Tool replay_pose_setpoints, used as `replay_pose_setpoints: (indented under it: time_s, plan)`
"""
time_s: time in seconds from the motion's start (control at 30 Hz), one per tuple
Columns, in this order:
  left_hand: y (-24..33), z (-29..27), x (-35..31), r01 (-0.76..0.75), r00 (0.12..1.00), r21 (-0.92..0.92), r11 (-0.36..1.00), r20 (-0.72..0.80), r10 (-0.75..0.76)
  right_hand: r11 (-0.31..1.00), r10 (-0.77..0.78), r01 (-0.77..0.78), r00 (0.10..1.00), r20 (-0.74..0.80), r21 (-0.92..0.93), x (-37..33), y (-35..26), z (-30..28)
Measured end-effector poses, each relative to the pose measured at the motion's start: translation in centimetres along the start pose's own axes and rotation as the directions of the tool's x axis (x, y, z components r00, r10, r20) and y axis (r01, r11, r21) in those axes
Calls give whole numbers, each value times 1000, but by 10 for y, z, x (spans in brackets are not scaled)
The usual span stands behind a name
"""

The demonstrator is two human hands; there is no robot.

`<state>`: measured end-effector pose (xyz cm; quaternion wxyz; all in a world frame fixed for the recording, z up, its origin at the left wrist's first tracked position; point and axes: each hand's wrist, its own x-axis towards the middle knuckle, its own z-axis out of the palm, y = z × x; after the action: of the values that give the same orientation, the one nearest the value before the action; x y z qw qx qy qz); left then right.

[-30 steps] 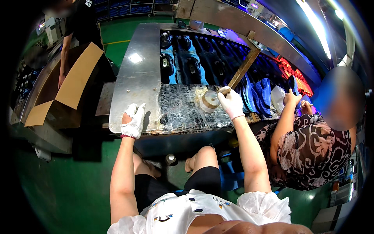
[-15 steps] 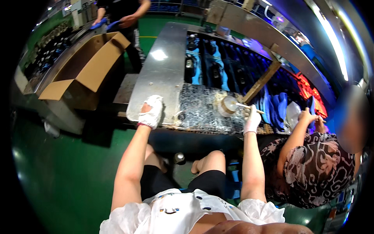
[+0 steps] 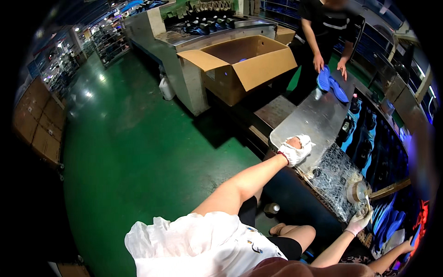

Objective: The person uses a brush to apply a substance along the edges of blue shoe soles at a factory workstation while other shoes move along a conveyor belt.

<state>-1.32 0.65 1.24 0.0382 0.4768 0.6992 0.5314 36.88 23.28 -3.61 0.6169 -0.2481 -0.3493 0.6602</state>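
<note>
My left hand [image 3: 297, 150] rests on the near corner of the metal table [image 3: 302, 122] in a loose white glove. Bunched fabric covers its fingers, so I cannot tell how they lie. My right hand [image 3: 362, 219], also in a pale glove, is closed round the light handle of a brush [image 3: 368, 203]. The brush leans at the rim of a small round pot [image 3: 357, 191], which stands on a plastic-covered patch of tabletop [image 3: 334, 177]. Whatever is inside the pot does not show clearly.
Across the table a co-worker's hands [image 3: 342, 69] are at two blue shoe soles [image 3: 325, 79]. An open cardboard box [image 3: 263, 69] stands left of the table. Dark and blue shoe parts [image 3: 364, 143] line the conveyor, blue pieces [image 3: 390, 221] lie right, and another person's arm [image 3: 392, 256] reaches in.
My view has swung left, bringing in the green floor and stacked cartons. The co-worker's blue soles are now down at the table's far end. My hands stay at the table corner and pot.
</note>
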Motion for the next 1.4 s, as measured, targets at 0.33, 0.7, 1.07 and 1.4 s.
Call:
replay_pose_setpoints:
  time_s: [0.33, 0.7, 1.07, 1.4]
  plan:
    - [-3, 1, 2, 70, 997, 29, 997, -11, -70, 994, 32, -32, 999, 3, 109, 5, 8, 4]
    - [-8, 4, 0, -60, 949, 171, 983, -296, 109, 993, 21, -24, 999, 24, 113, -1, 8, 10]
    - [8, 9, 8, -16, 987, 515, 857, -131, 97, 1000, -8, 8, 988, -152, 1, -27, -7, 36]
    - [9, 16, 40, -185, 979, 707, 682, 190, 68, 981, 30, -32, 999, 14, 190, -10, 3, 17]
